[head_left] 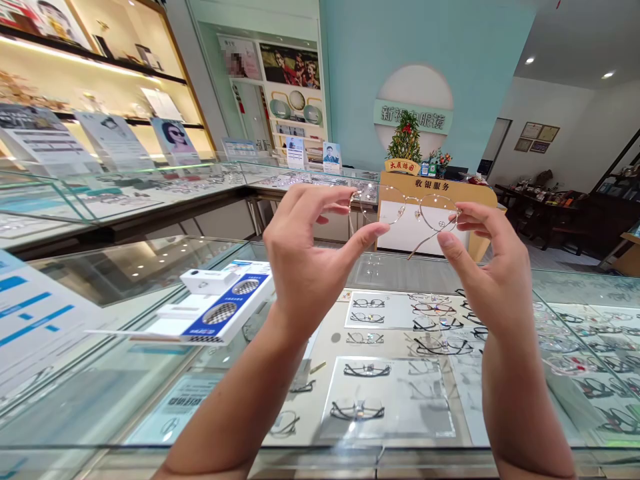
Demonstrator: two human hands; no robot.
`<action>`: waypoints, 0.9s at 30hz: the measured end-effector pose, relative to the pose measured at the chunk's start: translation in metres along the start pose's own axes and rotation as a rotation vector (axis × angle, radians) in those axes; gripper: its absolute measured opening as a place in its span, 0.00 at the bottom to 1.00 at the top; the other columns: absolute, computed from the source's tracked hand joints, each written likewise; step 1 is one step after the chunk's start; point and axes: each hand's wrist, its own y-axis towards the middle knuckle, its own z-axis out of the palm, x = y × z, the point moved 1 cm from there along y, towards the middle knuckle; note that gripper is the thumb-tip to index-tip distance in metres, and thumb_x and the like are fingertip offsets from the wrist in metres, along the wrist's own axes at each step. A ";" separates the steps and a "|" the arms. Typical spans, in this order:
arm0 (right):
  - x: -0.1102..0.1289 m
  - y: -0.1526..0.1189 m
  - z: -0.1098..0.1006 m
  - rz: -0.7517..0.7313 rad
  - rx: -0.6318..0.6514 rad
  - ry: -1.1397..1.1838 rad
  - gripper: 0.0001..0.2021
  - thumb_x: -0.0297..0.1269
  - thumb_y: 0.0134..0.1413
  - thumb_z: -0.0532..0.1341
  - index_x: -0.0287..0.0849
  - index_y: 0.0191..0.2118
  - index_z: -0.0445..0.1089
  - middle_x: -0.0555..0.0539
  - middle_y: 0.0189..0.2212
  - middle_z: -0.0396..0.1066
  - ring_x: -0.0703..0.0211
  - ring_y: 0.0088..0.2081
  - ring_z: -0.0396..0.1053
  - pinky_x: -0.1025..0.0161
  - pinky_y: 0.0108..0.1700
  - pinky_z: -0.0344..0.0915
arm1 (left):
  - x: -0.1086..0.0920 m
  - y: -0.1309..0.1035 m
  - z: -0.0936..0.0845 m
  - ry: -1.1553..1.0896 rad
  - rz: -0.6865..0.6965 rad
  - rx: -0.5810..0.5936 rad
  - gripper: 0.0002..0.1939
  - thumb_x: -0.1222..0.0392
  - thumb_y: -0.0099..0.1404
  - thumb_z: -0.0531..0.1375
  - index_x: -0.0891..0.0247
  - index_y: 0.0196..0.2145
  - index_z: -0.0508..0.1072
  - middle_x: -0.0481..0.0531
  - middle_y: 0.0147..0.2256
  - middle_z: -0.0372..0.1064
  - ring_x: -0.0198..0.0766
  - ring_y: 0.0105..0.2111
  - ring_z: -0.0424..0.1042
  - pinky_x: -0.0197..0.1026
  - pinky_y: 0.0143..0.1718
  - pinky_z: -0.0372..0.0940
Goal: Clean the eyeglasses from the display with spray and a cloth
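A pair of thin, gold-rimmed eyeglasses [413, 200] with round clear lenses is held up above the glass counter. My left hand [313, 237] grips its left end, fingers at the outer rim and thumb below the lens. At the other end, my right hand [487, 260] pinches the frame near the hinge. One thin temple arm slants down and inward from the right side. Both hands are raised, apart from the counter top. Beneath them, several dark-framed eyeglasses [358, 410] lie inside the display case.
The glass counter [380, 443] spans the front. On its left stands a blue-and-white display box [227, 307], beside a printed sheet [35, 327]. Further back are another glass showcase [125, 193], a wooden cashier desk [485, 193] with a potted plant [406, 140], and lit shelves [125, 67].
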 end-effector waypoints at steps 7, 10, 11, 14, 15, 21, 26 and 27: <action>0.000 0.000 -0.001 0.013 -0.020 -0.003 0.21 0.55 0.68 0.65 0.51 0.58 0.74 0.43 0.52 0.80 0.47 0.51 0.78 0.44 0.55 0.75 | 0.000 -0.004 0.003 0.019 0.050 -0.021 0.23 0.44 0.60 0.78 0.48 0.50 0.82 0.48 0.39 0.77 0.46 0.40 0.77 0.51 0.46 0.72; 0.000 0.000 -0.002 0.027 -0.033 -0.005 0.20 0.55 0.67 0.67 0.50 0.57 0.75 0.43 0.52 0.81 0.47 0.50 0.79 0.44 0.54 0.75 | -0.002 -0.007 0.005 0.012 0.053 -0.021 0.22 0.45 0.61 0.78 0.48 0.51 0.81 0.48 0.41 0.78 0.46 0.40 0.77 0.51 0.46 0.71; 0.000 0.001 -0.002 0.028 -0.035 -0.004 0.20 0.54 0.67 0.67 0.50 0.57 0.75 0.43 0.52 0.81 0.47 0.50 0.79 0.44 0.54 0.75 | -0.002 -0.008 0.006 0.012 0.050 -0.019 0.22 0.45 0.61 0.78 0.48 0.51 0.81 0.49 0.41 0.78 0.46 0.40 0.77 0.51 0.47 0.71; 0.000 0.001 -0.003 0.026 -0.035 0.005 0.20 0.53 0.67 0.67 0.50 0.57 0.74 0.43 0.52 0.80 0.47 0.50 0.79 0.44 0.54 0.75 | -0.003 -0.009 0.007 0.026 0.031 -0.005 0.23 0.42 0.62 0.76 0.48 0.51 0.80 0.49 0.40 0.78 0.46 0.40 0.77 0.52 0.47 0.72; 0.000 0.001 -0.003 0.024 -0.035 0.008 0.19 0.53 0.67 0.67 0.50 0.57 0.74 0.44 0.52 0.80 0.47 0.50 0.79 0.44 0.54 0.75 | -0.003 -0.008 0.007 0.032 0.027 -0.002 0.23 0.41 0.62 0.76 0.48 0.50 0.80 0.49 0.40 0.78 0.46 0.40 0.77 0.52 0.46 0.72; 0.003 0.000 -0.003 0.005 -0.054 0.033 0.18 0.52 0.67 0.67 0.50 0.55 0.74 0.44 0.50 0.80 0.48 0.49 0.78 0.45 0.53 0.75 | -0.003 -0.006 0.007 0.039 0.066 -0.044 0.20 0.42 0.62 0.76 0.48 0.49 0.81 0.48 0.36 0.77 0.45 0.37 0.76 0.50 0.43 0.71; 0.007 0.001 -0.002 -0.029 -0.092 0.037 0.15 0.50 0.67 0.67 0.49 0.52 0.74 0.45 0.48 0.79 0.50 0.48 0.78 0.48 0.52 0.75 | 0.000 -0.006 0.009 0.009 0.035 -0.027 0.21 0.42 0.62 0.76 0.48 0.50 0.81 0.47 0.35 0.77 0.43 0.36 0.76 0.50 0.42 0.71; 0.007 0.001 -0.002 -0.034 -0.096 0.040 0.14 0.49 0.67 0.68 0.49 0.52 0.74 0.45 0.48 0.79 0.50 0.48 0.77 0.48 0.52 0.75 | 0.000 -0.006 0.009 0.002 0.023 -0.021 0.21 0.42 0.63 0.76 0.49 0.50 0.81 0.47 0.35 0.77 0.43 0.36 0.76 0.50 0.42 0.71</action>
